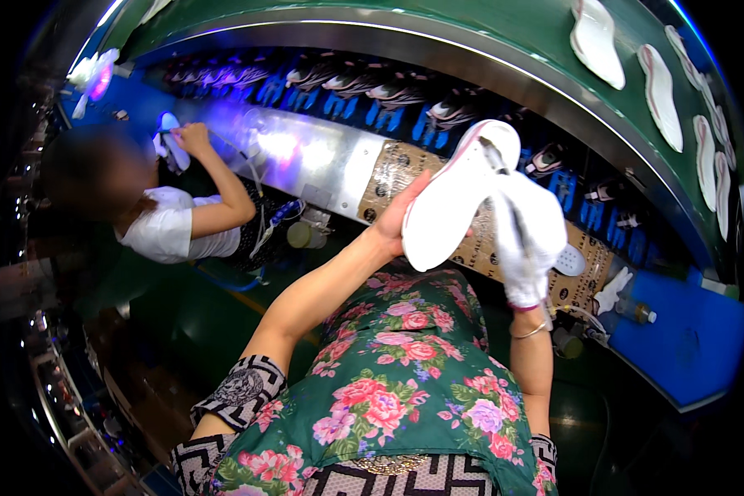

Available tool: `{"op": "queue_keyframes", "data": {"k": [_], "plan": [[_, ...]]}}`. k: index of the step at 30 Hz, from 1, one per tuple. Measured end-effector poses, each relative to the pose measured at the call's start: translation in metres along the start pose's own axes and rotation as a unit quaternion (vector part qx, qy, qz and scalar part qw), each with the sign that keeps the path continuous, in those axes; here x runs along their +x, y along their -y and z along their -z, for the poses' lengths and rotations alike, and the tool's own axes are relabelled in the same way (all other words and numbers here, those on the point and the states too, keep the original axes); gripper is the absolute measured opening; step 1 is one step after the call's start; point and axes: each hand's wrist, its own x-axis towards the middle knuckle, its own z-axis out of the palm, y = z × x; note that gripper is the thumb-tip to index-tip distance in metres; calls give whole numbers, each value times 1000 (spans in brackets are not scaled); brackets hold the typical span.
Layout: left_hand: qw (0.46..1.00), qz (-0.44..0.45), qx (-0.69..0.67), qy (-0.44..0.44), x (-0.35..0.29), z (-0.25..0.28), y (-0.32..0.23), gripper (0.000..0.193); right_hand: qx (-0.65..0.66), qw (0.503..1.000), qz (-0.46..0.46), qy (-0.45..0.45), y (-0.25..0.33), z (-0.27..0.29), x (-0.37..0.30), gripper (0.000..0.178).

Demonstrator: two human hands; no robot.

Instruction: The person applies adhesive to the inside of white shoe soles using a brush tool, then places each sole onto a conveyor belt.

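My bare left hand (398, 217) grips a white shoe sole (446, 207) with a thin pink line along its rim, held up tilted over the bench. At the sole's right side is my right hand (531, 223), in a white glove with dark stains. Its fingers are curled close to the sole's upper end. A narrow dark thing (493, 154) shows between the glove and the sole; its kind is too blurred to make out.
Brown taped cardboard (401, 174) covers part of the metal bench (326, 169). Behind it stand several shoe uppers (397, 93) on blue lasts. A green conveyor (504, 21) carries white soles (660, 97). A co-worker (174, 223) holds a sole at left. A bottle (636, 311) lies on a blue table (678, 347).
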Motion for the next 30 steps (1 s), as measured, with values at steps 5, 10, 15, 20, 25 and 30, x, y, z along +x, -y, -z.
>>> {"op": "queue_keyframes", "data": {"k": [5,10,15,20,25,30], "plan": [[996,-31,84,-22,-13,-16,-16,85,323,915,-215,107,29,13,-14,19],[962,74,165,205,-13,-42,-66,117,520,786,-315,-113,2,39,-38,16],[932,-43,185,309,73,-98,-108,101,472,774,-389,-163,-8,31,-70,17],[989,-93,-82,81,201,-115,-123,97,423,784,-435,-132,-16,0,-91,18],[996,-76,-27,28,196,-137,-100,95,413,783,-447,-125,-19,-17,-109,18],[822,-327,451,-122,139,-123,-145,48,427,762,-472,-122,-18,-17,-113,17]]}}
